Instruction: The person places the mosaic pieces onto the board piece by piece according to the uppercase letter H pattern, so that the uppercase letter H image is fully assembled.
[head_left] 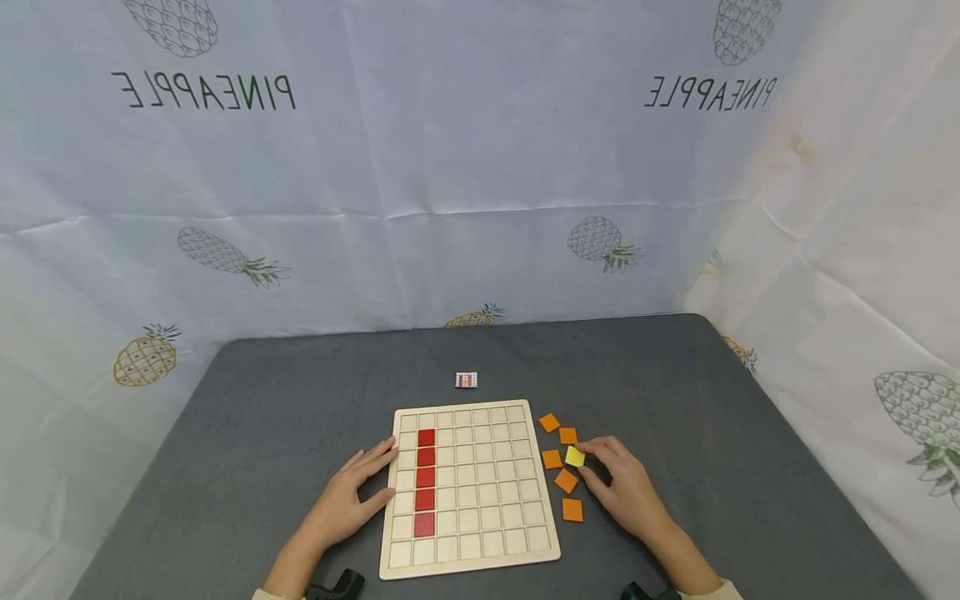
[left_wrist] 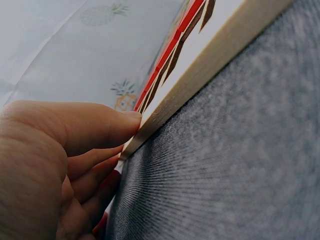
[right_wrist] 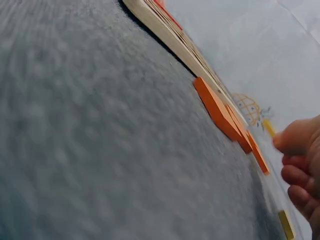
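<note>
A pale wooden board (head_left: 480, 521) with a grid of square cells lies on the grey table. Several red square tiles (head_left: 424, 477) fill part of its second column from the left. My left hand (head_left: 337, 507) touches the board's left edge with thumb and fingertips; the left wrist view shows the thumb (left_wrist: 107, 125) against the rim. To the right of the board, my right hand (head_left: 628, 493) pinches a yellow square tile (head_left: 574, 457) between thumb and finger, above the table among orange tiles (head_left: 572, 510). Another yellow tile (right_wrist: 286, 225) appears below that hand in the right wrist view.
Several orange tiles lie loosely between the board and my right hand. A small card with a coloured grid (head_left: 466, 380) lies behind the board. A pineapple-print curtain (head_left: 420, 167) hangs behind the table (head_left: 300, 400) and at its sides.
</note>
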